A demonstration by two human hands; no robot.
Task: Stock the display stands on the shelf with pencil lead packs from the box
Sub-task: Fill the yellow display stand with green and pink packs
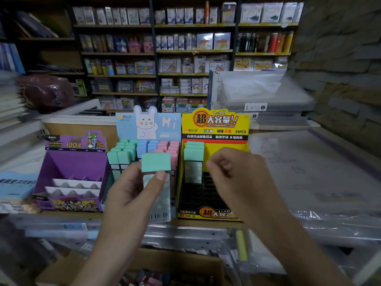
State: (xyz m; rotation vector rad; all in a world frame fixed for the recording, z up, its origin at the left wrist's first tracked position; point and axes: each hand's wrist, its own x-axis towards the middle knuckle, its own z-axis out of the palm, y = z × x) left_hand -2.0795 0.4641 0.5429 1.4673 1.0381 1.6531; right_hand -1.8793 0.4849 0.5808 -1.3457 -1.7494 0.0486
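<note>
My left hand (132, 190) grips a pencil lead pack (156, 164) with a mint-green cap, upright, in front of the blue rabbit display stand (147, 122). That stand holds several green, blue and pink packs. The yellow display stand (216, 124) to its right has a few green-capped packs (193, 153) in its back left slots; its other slots show black. My right hand (233, 174) hovers before the yellow stand, fingers loosely curled, holding nothing. A purple display stand (74, 162) stands at the left. The cardboard box (185, 263) lies below the shelf, with packs dimly seen inside.
The stands sit on a wooden shelf edge (72, 214). Clear plastic folders (309, 172) lie to the right, and stacked plastic sleeves (185, 234) hang under the shelf. Books and a blue leaflet (14, 186) are at the left. Stationery shelves (185, 58) fill the background.
</note>
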